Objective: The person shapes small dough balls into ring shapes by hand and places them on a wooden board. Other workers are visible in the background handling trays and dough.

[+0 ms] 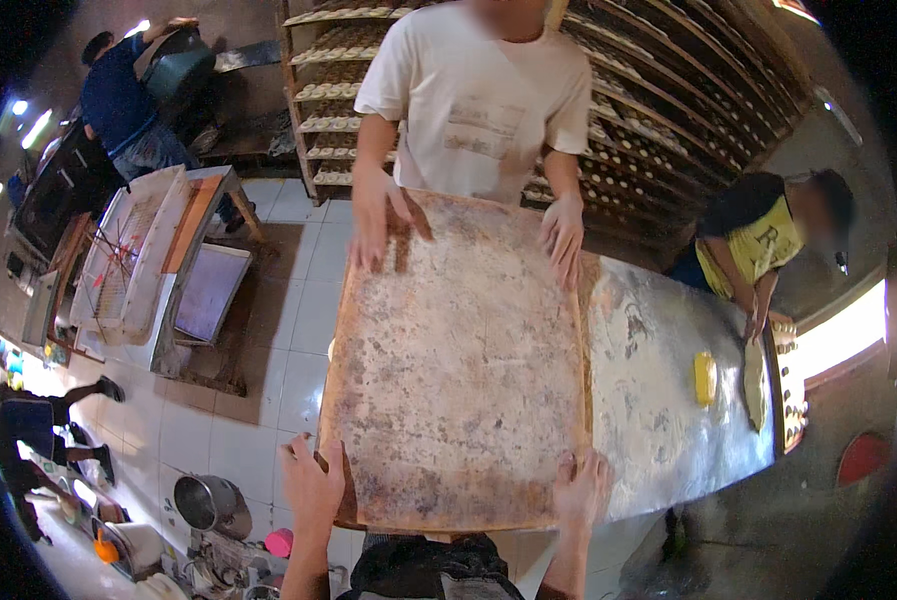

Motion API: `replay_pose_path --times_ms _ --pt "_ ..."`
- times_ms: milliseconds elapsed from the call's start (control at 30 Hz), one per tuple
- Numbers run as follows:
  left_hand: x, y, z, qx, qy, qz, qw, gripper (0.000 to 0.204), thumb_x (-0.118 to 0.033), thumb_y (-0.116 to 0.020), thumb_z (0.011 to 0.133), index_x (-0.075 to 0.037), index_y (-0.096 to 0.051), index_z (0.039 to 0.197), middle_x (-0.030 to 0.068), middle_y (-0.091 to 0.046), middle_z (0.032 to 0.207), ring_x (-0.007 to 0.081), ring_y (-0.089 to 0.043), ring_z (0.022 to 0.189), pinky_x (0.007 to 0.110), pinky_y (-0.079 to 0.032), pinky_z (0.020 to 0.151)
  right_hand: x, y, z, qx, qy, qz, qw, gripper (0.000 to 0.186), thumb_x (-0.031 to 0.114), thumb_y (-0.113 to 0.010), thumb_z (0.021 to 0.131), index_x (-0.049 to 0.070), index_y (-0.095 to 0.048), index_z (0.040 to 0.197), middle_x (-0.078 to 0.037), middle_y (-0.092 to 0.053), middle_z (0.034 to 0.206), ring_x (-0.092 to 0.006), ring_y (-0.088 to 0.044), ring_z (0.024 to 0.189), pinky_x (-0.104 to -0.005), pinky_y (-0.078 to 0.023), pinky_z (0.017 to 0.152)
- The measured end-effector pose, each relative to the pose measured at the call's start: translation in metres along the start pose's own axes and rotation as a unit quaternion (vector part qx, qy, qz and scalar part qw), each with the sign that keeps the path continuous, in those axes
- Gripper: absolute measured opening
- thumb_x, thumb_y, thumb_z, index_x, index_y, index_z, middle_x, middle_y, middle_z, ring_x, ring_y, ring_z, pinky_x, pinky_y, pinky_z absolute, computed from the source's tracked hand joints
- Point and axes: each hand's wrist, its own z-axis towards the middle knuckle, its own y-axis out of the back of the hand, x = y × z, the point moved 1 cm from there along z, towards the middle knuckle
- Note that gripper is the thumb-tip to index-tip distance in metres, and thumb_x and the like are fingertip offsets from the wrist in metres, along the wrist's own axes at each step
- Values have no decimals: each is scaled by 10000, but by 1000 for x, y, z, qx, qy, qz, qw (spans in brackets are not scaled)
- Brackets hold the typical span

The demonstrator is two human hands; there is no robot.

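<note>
A large, stained board point(458, 370), flour-dusted with a wooden rim, lies flat in front of me. My left hand point(313, 478) grips its near left edge, thumb and fingers closed around the rim. At the near right corner my right hand point(580, 487) is closed on the edge, its fingers curled over the top. Opposite me stands a person in a white T-shirt point(478, 100), whose hands rest on the far left and far right sides of the same board.
To the right is a floured metal table point(648, 440) with a yellow block point(704, 378) and a long dough strip point(755, 385), where another person bends. Tall racks point(328, 92) of dough pieces stand behind. At left are a workbench with a plastic crate point(133, 255) and a metal pot point(208, 502).
</note>
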Motion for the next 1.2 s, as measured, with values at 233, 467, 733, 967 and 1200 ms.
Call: replay_pose_path --times_ms 233,467,733,967,1200 --pt "11 5 -20 -23 -37 -9 999 426 -392 -512 1000 9 -569 1130 278 -678 880 469 -664 823 541 -510 709 -11 21 -4 -52 16 129 990 399 347 -598 973 -9 -554 1150 -245 -651 959 -451 -637 864 -513 -505 774" --pt "51 11 -137 -52 -121 -126 983 336 -335 -561 984 -1 -591 1008 252 -686 805 458 -672 757 526 -513 665 -155 29 -135 -95 -37 316 943 351 332 -603 976 -17 -567 983 -204 -634 814 -366 -650 760 -476 -490 688" --pt "21 -87 -328 255 -250 -111 927 337 -407 -523 994 -81 -573 1061 217 -698 806 467 -676 748 539 -530 653 -438 -7 -371 -274 -262 310 872 379 376 -530 1014 13 -593 1105 -204 -691 967 -376 -683 828 -462 -536 674" --pt "11 -201 -432 394 -248 -29 885 432 -518 -513 953 -132 -662 1074 198 -717 893 421 -681 900 520 -532 773 -533 -75 -504 -304 -451 260 798 350 327 -555 983 -6 -591 1085 -218 -677 956 -381 -671 849 -470 -521 720" --pt "90 -230 -389 293 -118 -1 949 427 -513 -532 895 -135 -730 914 154 -735 987 397 -685 962 484 -536 833 -534 -156 -483 -218 -413 305 830 325 277 -579 951 -26 -589 1066 -232 -663 945 -385 -659 870 -477 -507 766"
